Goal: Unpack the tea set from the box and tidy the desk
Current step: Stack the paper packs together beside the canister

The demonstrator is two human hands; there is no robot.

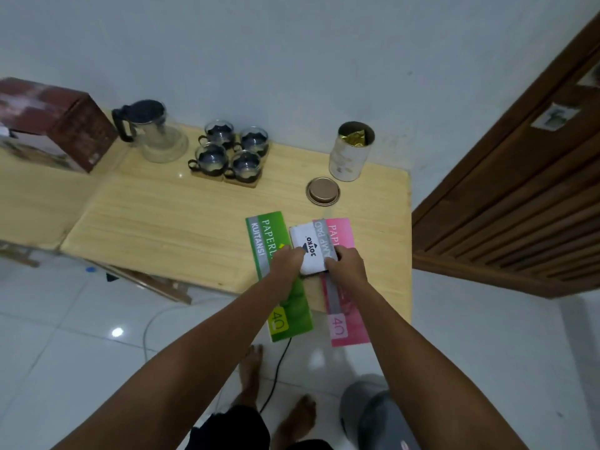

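Together, left hand (287,259) and right hand (345,259) each close a grip on the white rectangular stamp-pad box (310,250).

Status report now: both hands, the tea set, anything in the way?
Left hand and right hand both grip white Joyko box. Glass teapot and four cups out on desk. Green receipt book and pink receipt book lie underneath.
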